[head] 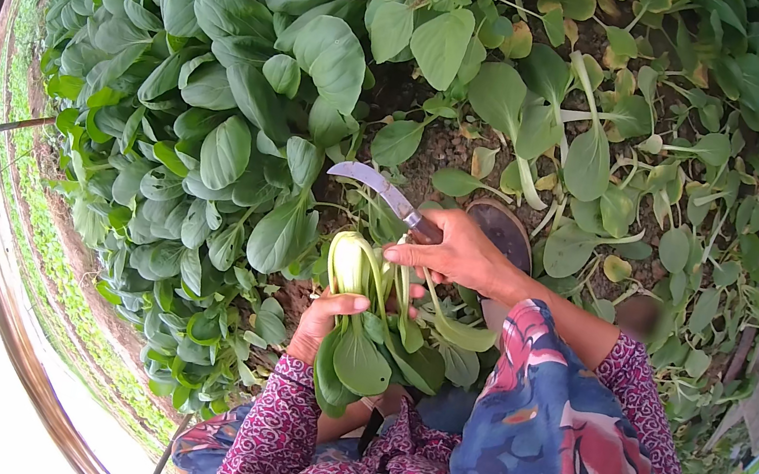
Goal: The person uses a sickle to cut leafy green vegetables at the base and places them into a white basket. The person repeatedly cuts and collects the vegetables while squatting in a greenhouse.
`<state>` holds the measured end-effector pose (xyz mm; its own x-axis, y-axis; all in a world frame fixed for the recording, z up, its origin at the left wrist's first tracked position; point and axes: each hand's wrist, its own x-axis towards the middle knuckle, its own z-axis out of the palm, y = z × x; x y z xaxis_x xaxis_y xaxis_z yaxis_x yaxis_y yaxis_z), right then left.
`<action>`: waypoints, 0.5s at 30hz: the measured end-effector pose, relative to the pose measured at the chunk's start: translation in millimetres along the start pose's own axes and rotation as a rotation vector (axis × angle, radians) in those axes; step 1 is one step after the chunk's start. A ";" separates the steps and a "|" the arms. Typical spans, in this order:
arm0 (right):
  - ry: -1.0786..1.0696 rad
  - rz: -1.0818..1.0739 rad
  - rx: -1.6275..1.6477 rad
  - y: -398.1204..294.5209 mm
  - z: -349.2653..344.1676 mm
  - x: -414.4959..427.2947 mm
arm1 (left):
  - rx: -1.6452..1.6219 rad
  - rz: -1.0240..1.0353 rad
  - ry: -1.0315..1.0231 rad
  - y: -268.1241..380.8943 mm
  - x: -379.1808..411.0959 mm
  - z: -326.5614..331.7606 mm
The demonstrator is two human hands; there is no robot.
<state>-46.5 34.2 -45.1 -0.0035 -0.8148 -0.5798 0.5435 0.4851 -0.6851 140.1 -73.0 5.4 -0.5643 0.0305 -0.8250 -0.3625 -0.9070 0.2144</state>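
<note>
My left hand [327, 319] holds a head of bok choy [350, 266], its pale base up and its green leaves hanging towards my lap. My right hand [457, 251] is closed around the dark handle of a curved knife [380, 188], whose blade points left, above the bok choy. The right thumb and fingers also touch pale outer stalks at the side of the head. Several stalks with leaves hang loosely below the right hand. Part of my left hand's fingers is hidden behind the plant.
Dense standing bok choy [223, 88] fills the left and upper left. Loose leaves [588, 163] and yellowed ones lie on the soil at the right. A shoe [502, 232] is just beyond my right wrist. Dark poles and a curved frame stand at the far left.
</note>
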 end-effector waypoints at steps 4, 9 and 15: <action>-0.127 -0.058 -0.044 2.4 -8.7 1.2 | -0.077 0.056 -0.042 0.4 -7.8 -13.8; -0.042 -0.325 -0.621 19.3 -33.2 1.2 | 0.170 -0.100 -0.035 3.4 -27.2 -22.0; 0.117 -0.352 -0.908 30.9 -21.0 -3.2 | 1.407 0.198 0.152 -8.6 -30.9 19.9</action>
<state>-47.3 58.5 -73.7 -0.1513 -0.9470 -0.2835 -0.3572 0.3198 -0.8776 145.9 -57.9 39.5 -0.6405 -0.1716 -0.7486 -0.7606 0.2764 0.5875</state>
